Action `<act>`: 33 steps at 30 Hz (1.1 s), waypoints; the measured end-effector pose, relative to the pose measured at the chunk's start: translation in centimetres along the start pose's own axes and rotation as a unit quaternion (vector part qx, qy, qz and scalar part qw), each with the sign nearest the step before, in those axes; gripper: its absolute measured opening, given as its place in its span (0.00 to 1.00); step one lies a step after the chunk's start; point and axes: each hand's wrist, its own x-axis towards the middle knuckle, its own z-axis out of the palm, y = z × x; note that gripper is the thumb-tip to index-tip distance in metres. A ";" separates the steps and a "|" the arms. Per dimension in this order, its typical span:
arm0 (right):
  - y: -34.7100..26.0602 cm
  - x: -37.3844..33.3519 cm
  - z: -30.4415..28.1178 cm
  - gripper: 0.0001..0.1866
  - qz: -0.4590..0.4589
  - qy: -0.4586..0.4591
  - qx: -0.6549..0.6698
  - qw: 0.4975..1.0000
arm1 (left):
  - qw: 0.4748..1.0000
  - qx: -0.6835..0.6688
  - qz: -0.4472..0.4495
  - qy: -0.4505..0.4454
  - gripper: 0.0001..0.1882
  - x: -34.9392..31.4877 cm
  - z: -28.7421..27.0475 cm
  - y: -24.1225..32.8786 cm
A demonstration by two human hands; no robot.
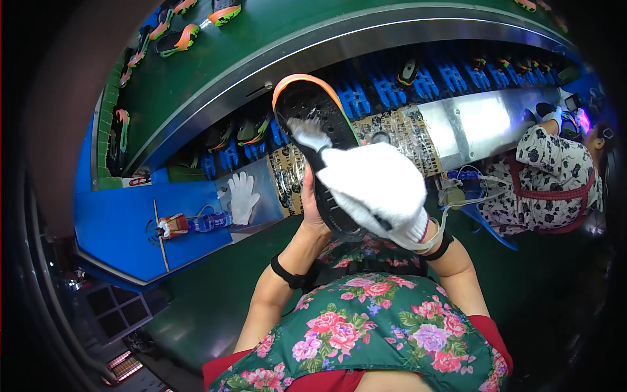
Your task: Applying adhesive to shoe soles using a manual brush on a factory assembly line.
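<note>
A black shoe sole [312, 98] with an orange and green rim stands tilted up in front of me, its inner face dotted with small holes. My left hand [311, 201], bare, is wrapped round its left edge; part of the fingers is hidden behind it. Over the middle of the sole, my right hand [375, 186] in a white knitted glove is closed on a brush [309, 134]. The pale bristles touch or nearly touch the black surface; most of the handle is hidden by the glove.
A green conveyor belt [274, 32] carries several orange-and-black shoe parts. Below it stand blue racks [392, 93] behind a metal ledge [470, 127]. At left, a blue table [124, 222] holds a white glove [242, 198] and a blue bottle [210, 222]. A co-worker [555, 170] sits at right.
</note>
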 end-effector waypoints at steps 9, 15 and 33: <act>0.3 -1.3 1.1 0.18 0.011 -0.001 0.054 0.998 | 0.981 -0.127 0.054 -0.133 0.51 1.6 0.8 1.2; 0.3 -2.2 1.8 0.13 0.148 0.082 0.215 0.962 | 0.970 -0.203 0.058 -0.120 0.53 2.1 1.2 1.6; -0.4 -3.0 1.9 0.11 0.162 0.036 0.285 0.944 | 0.963 -0.179 0.080 -0.184 0.52 3.1 -0.5 3.6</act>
